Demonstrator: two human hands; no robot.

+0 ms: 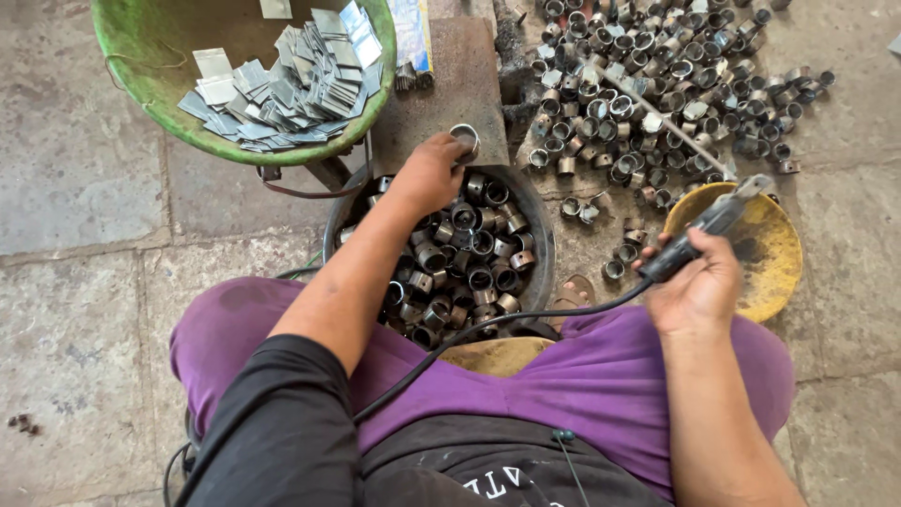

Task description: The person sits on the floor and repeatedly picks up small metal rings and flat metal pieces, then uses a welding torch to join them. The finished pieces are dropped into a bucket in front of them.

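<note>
Stone floor [84, 188], grey slabs, dusty; we sit on it in purple trousers [601, 376] and a black sleeve [272, 432]. Our left hand [430, 174] reaches forward over a dark round tub and pinches one short metal ring [465, 139] between fingertips, holding it upright just above the tub's far rim, against a flat rusty metal block [450, 84]. Our right hand [699, 286] is closed around the black handle of a welding electrode holder [699, 230], tip pointing up and away; its black cable [488, 329] runs from the handle across our lap and down to the left. Directly below the left hand, the tub [537, 221] is filled with more metal rings of the same kind, piled loosely. Just beyond the right hand sits a yellow shallow bowl [774, 253], partly hidden by the holder. Farther out, upper right, a big scattered heap of rings [657, 94] lies on the floor, with a thin metal rod [657, 117] resting across it. Upper left, a green basin [141, 84] holds a pile of small flat metal plates [291, 84]. A sandalled foot [572, 296] shows between tub and bowl.
</note>
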